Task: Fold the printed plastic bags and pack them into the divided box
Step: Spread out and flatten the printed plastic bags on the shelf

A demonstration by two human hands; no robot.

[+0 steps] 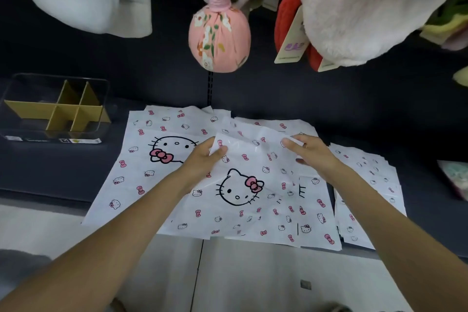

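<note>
Pinching the top printed bag (240, 185) at its far edge, our left hand (202, 159) and right hand (311, 152) grip it; divided box (54, 106) sits at ten o'clock.

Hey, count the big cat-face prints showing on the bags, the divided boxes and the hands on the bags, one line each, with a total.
Big black-outlined cat-face prints with pink bows: 2
Clear plastic box with tan cardboard dividers: 1
Hands gripping the top white printed bag: 2, left hand, right hand
Total: 5
</note>
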